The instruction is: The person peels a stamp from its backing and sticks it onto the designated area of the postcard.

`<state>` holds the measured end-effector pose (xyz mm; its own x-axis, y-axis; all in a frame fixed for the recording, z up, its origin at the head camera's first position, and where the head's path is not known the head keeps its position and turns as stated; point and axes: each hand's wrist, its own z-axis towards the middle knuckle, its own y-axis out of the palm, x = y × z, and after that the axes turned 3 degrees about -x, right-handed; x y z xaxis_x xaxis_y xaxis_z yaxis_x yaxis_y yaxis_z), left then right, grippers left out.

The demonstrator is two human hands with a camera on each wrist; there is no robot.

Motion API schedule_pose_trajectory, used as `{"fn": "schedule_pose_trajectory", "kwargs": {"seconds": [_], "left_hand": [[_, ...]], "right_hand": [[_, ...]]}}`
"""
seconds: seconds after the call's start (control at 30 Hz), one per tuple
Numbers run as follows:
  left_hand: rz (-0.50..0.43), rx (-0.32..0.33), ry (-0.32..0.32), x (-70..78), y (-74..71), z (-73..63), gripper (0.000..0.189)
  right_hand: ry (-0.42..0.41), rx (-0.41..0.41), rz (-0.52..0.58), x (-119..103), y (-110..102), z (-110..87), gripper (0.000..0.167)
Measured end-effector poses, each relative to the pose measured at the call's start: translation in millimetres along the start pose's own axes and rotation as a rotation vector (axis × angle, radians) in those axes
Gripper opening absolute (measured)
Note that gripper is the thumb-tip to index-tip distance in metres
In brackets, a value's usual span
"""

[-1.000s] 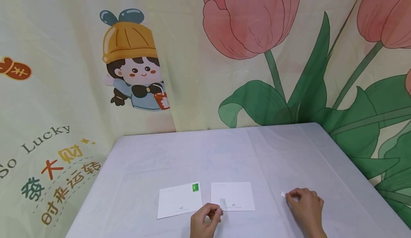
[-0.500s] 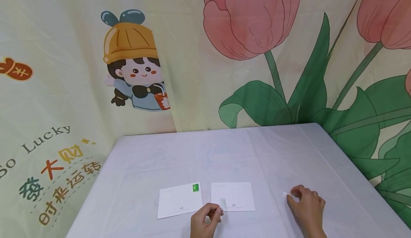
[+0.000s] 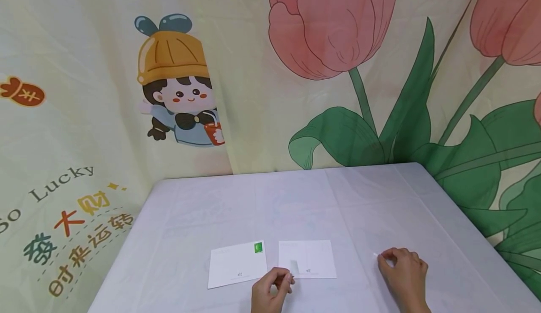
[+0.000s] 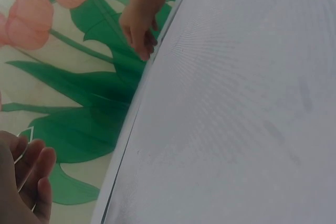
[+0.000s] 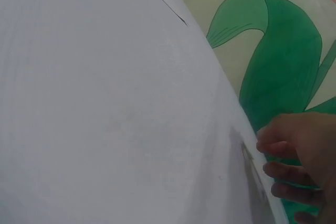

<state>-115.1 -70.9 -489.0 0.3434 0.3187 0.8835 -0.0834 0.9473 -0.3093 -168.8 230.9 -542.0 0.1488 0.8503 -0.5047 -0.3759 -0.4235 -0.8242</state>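
One printed backdrop [image 3: 296,92] of tulips and a cartoon child hangs behind one table [image 3: 262,200] draped in pale grey cloth; two white postcards lie side by side near its front edge, the left postcard [image 3: 236,263] bearing a green stamp [image 3: 258,247] in its upper right corner, the right postcard [image 3: 307,258] bare of one; the left hand [image 3: 270,289] pinches a small pale slip [image 3: 294,266] over the right postcard's lower left edge, fingers curled; the right hand [image 3: 403,273], well right of the cards, pinches a tiny white scrap [image 3: 375,255] on the cloth; both scraps are too small to identify; both wrists are cut off by the frame.
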Motion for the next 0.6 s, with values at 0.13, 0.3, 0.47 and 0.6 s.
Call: {"fn": "schedule_pose_trajectory", "kwargs": {"seconds": [0.13,0.3,0.47,0.6], "left_hand": [[-0.002,-0.003,0.009,0.7,0.0,-0.5,0.009],[-0.010,-0.009,0.014,1.2,0.0,-0.6,0.010],[-0.019,-0.015,0.045,-1.0,-0.1,-0.6,0.010],[-0.033,-0.014,0.101,-4.4,0.3,-0.2,0.011]], "right_hand": [[-0.080,0.037,0.060,-7.2,-3.1,-1.1,0.008],[-0.243,0.089,0.194,-28.0,-5.6,-3.6,0.010],[-0.375,0.103,0.350,-58.6,-3.7,-8.4,0.021],[-0.458,0.097,0.459,-82.9,-0.5,-14.2,0.029]]}}
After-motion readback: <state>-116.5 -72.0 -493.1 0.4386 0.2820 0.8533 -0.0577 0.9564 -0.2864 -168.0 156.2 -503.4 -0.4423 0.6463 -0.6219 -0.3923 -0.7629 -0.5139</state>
